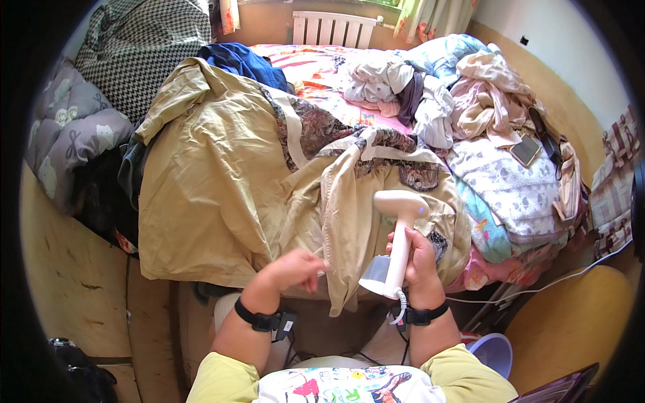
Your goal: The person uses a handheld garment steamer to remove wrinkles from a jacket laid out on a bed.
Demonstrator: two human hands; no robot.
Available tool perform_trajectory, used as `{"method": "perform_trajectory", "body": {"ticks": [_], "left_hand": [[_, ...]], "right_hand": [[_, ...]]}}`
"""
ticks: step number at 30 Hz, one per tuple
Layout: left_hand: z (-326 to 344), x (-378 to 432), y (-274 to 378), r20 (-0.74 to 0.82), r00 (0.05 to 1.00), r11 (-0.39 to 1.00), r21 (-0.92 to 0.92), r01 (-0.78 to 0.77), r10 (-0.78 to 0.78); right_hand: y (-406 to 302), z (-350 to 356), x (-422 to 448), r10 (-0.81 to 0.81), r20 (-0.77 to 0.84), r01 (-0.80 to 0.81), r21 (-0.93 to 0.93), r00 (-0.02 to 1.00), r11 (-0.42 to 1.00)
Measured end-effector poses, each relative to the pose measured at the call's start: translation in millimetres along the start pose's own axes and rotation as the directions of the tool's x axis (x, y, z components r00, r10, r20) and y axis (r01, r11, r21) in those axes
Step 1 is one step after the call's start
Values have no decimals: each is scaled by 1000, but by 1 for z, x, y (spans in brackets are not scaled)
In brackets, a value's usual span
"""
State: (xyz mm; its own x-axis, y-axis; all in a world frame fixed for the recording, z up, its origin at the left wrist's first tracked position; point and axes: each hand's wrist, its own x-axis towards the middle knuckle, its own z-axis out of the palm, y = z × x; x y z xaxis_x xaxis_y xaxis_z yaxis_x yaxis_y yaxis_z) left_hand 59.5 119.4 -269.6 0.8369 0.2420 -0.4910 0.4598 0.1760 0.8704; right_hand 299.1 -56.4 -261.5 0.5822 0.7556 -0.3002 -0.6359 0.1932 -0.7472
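Observation:
My right hand (421, 257) is closed around the handle of a white handheld garment steamer (400, 242) with a grey translucent water tank. The steamer's head is raised over a khaki jacket (201, 176), and a small blue light shows on it. The jacket lies spread over the near side of the bed, its patterned lining and white strips showing at the middle. Near the jacket's front edge, left of the steamer, is my left hand (297, 269), its fingers bent and slightly blurred. Whether they pinch the fabric cannot be made out.
Crumpled clothes (383, 80) and a smartphone (525, 150) lie on the bed's right side. A blue garment (242, 63) is behind the jacket. A white cord (544, 287) runs to the right, above a purple bucket (494, 352). Grey bedding (75, 126) is piled at left.

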Motion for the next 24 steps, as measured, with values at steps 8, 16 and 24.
{"method": "perform_trajectory", "body": {"ticks": [8, 16, 24], "left_hand": [[-22, 49, 0, -673, 667, 867, -77, -492, 319], [-26, 93, 33, -606, 738, 933, 19, -359, 297], [-43, 109, 7, -640, 730, 913, -111, -394, 237]], "right_hand": [[-3, -16, 4, 84, 91, -91, 70, 992, 993], [-4, 11, -4, 91, 265, -100, 19, 960, 995], [10, 29, -7, 185, 332, -180, -48, 925, 983]]}}
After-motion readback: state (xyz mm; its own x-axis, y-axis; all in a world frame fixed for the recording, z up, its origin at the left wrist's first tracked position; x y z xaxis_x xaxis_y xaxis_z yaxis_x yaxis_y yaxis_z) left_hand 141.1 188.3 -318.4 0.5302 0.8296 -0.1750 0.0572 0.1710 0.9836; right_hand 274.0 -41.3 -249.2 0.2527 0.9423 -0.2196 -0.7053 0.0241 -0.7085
